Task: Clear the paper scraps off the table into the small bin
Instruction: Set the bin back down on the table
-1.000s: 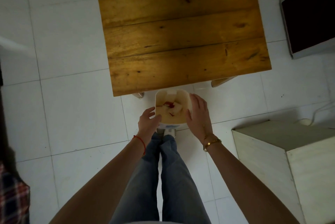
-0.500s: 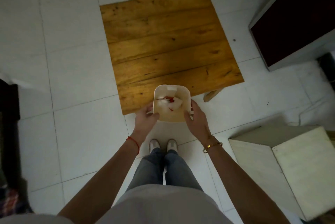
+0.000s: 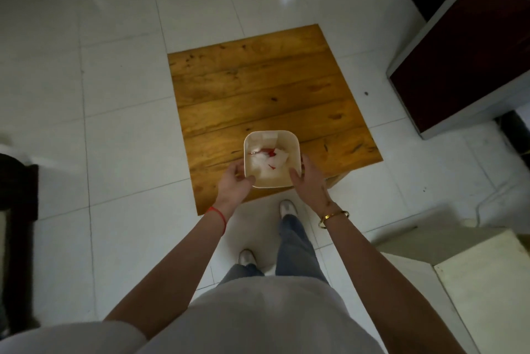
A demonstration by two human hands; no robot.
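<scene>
Bin [image 3: 271, 159], small and cream-coloured with rounded corners, sits at the centre of the frame over the near edge of the wooden table [image 3: 266, 90]; whether it rests on the wood or is held just above it cannot be told. Inside lie the paper scraps [image 3: 265, 159], white pieces with bits of red among them. The tabletop shows no scraps on its bare boards, so the clearing looks close to done.

A bin like this, thin-walled and carrying only paper, is probably very light and fairly stiff, with smooth sides that could slip; the sensible hold is on two opposite walls near the rim, kept level so nothing spills.

That is how the hands sit. The left hand [image 3: 235, 181] cups the bin's left wall, fingers loosely curled, thumb at the lower left corner. The right hand [image 3: 308, 180] presses flat against the right wall, fingers extended and together, thumb along the near edge. Both clasp the bin between them.
</scene>
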